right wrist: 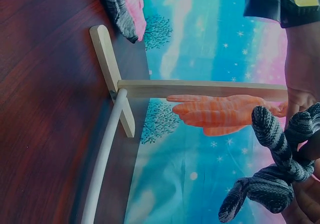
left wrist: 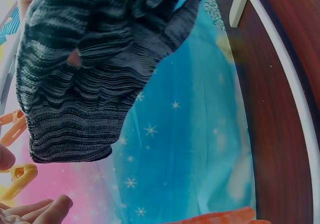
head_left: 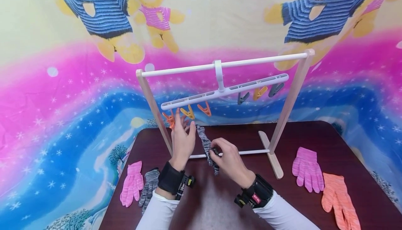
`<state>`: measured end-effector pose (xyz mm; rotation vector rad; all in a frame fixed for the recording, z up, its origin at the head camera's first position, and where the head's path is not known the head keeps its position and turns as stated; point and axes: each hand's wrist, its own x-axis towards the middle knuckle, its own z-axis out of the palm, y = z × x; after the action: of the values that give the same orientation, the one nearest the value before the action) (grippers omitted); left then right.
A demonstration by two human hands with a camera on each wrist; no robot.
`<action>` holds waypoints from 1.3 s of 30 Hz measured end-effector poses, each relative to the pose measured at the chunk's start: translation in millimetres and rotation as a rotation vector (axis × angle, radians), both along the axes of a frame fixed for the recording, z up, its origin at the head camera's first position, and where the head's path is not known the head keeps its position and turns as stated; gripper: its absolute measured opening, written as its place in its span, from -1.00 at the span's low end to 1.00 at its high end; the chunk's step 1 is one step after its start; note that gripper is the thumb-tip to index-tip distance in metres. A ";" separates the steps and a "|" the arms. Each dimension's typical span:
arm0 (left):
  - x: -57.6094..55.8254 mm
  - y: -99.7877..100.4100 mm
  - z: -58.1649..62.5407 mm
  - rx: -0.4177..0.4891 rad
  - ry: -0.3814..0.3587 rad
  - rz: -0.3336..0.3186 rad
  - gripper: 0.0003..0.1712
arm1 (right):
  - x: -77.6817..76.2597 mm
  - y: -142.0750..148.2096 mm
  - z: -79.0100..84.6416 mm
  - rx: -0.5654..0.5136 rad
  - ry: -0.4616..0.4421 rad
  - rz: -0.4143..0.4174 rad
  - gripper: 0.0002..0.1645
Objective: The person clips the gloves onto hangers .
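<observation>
My right hand (head_left: 228,156) pinches a grey-and-black knitted glove (head_left: 205,141) below the left half of the white clip hanger (head_left: 191,99). In the left wrist view the glove's cuff (left wrist: 75,144) points toward the clips; its fingers dangle in the right wrist view. My left hand (head_left: 183,139) is raised under the hanger's left end, index finger extended near the bar, thumb apart. Close to its fingers is a yellow clip (head_left: 187,112), with orange clips (head_left: 205,109) on either side. Behind the left hand an orange glove (right wrist: 215,114) hangs at the left end.
A wooden rack with a white top rail (head_left: 263,60) bears the hanger, which tilts down leftward. Further clips (head_left: 260,93) hang on its right half. On the table lie a pink glove (head_left: 132,184) and grey glove (head_left: 150,186) left, another pink glove (head_left: 307,169) and orange glove (head_left: 339,198) right.
</observation>
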<state>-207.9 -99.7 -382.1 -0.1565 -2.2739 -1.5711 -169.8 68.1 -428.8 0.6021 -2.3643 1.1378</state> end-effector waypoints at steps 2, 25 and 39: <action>-2.1 0.6 1.9 0.010 0.002 -0.002 -0.20 | -0.1 0.2 -0.2 -0.001 0.004 0.001 -0.76; -22.6 2.9 13.1 0.084 0.135 0.130 -0.54 | -4.9 0.0 3.9 -0.011 0.037 0.025 -0.77; -25.8 0.4 17.3 0.027 0.157 0.178 -0.68 | -11.2 2.3 8.7 0.019 0.079 0.036 -0.76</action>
<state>-233.7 -99.2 -364.8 -0.0652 -2.0844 -1.4456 -181.0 70.4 -420.2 0.6861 -2.3084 1.0880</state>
